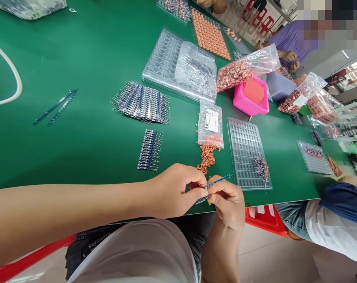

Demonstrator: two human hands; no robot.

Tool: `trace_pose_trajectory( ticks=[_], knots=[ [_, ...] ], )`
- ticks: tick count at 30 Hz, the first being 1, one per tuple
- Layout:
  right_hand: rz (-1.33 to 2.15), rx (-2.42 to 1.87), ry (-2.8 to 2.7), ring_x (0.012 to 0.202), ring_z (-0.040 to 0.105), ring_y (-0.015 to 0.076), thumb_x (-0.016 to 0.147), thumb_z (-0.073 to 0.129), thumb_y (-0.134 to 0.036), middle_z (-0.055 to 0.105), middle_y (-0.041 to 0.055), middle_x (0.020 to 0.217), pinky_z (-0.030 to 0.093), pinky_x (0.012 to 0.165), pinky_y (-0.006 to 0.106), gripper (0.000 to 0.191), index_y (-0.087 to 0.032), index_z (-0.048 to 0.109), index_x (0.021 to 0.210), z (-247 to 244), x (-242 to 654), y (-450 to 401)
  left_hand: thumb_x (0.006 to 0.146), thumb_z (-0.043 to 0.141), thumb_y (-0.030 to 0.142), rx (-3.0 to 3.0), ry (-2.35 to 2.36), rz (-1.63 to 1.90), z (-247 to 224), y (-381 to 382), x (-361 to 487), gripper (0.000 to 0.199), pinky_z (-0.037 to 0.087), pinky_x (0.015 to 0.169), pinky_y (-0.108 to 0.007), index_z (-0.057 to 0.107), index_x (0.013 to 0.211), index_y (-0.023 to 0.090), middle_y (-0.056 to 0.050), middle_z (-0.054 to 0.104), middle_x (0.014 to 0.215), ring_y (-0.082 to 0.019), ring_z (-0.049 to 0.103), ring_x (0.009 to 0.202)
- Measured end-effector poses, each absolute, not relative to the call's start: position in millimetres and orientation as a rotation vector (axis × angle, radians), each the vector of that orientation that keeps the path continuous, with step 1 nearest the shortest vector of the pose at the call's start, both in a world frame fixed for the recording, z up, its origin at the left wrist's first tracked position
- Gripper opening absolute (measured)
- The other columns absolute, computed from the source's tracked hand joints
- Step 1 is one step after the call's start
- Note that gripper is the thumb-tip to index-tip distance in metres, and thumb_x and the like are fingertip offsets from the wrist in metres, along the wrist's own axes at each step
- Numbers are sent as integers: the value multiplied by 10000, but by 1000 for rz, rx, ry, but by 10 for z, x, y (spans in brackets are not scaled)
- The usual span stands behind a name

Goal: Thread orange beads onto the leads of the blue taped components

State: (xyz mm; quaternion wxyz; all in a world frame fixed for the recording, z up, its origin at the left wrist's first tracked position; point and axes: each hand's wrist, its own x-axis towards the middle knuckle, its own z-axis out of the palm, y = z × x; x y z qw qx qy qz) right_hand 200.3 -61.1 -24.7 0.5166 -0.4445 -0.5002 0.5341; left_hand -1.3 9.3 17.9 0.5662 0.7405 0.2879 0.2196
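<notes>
Near the table's front edge, my left hand (178, 190) is closed, thumb and fingers pinching a blue strip of wire-leaded parts (221, 180). My right hand (228, 200) meets it from the other side, its thumb and fingers also closed at the strip. A tiny orange piece seems to show at my right fingertips, too small to be sure. Just beyond both hands lies a spill of small orange rings (207, 157) from a labelled clear bag (211, 122). More blue strips of leaded parts (149, 150) lie to the left, with a larger fanned stack (145, 103) behind.
On the right, a clear ribbed tray (246, 153) carries a cluster of leaded parts with orange rings (261, 169). Farther back are stacked clear trays (162, 55), a pink basket (250, 106) and a bag of copper-coloured pieces (234, 74). Other people sit around the table.
</notes>
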Motion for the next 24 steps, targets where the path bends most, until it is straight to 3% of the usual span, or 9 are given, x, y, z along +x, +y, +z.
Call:
trace_pose_trajectory(
  ticks=[17, 24],
  knots=[
    [1318, -1052, -1197, 653, 558, 133, 833, 816, -267, 628, 2, 736, 439, 580, 265, 49, -264, 797, 878, -262, 2014, -588, 915, 546, 201, 1806, 694, 551, 186, 90, -13, 218, 405, 602, -223, 685, 759, 136, -10, 668, 698, -117, 540, 622],
    [1085, -1112, -1197, 725, 553, 136, 903, 733, -277, 608, 11, 842, 450, 644, 272, 98, -281, 771, 993, -297, 1920, -615, 919, 599, 239, 1847, 856, 644, 109, 105, 13, 161, 460, 712, -264, 724, 839, 177, -2, 731, 769, -153, 640, 733]
  ],
)
